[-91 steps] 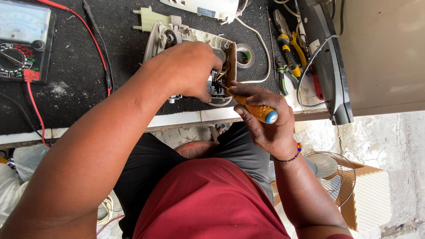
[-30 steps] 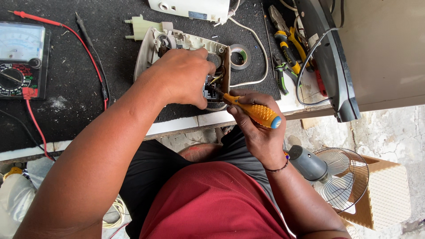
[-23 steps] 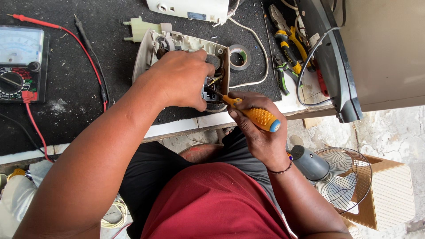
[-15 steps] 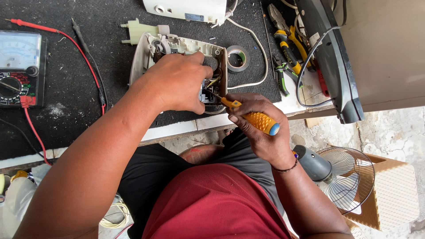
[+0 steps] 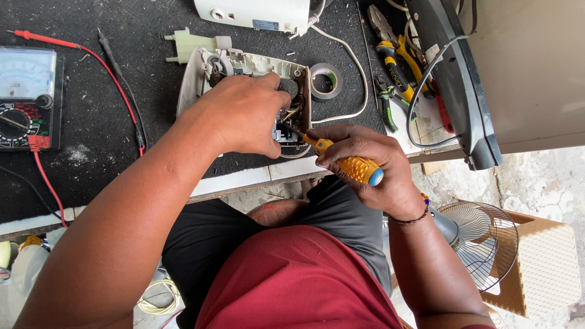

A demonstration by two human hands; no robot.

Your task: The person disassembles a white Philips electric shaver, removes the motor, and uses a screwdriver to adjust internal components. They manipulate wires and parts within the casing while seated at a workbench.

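Black matting covered the workbench (image 5: 91,176), with bare concrete floor below its near edge. At about twelve o'clock from my lap lay the opened white appliance housing (image 5: 195,79), shell-side down, its innards facing up. My left hand (image 5: 241,116) was clamped over its middle, fingers pressed down onto the parts to keep it from sliding. My right hand (image 5: 372,164) was closed around the yellow-handled screwdriver (image 5: 341,159), whose blue cap pointed toward four o'clock and whose tip went into the dark switch block near the housing's right rim.

To do this well, I judged, the blade had to sit square in its seat before any turn, pressure going straight down the shaft, and the left hand had to bear hard so the curved shell could not rock. Thin coloured wires crowded the tip, so a slip could nick them.

The housing was cream-white, rounded at one end, with a motor-like round part visible at its top. A roll of grey tape (image 5: 326,80) lay just beside it at two o'clock, pliers (image 5: 390,58) farther right, and an analog multimeter (image 5: 27,100) well off at nine o'clock.
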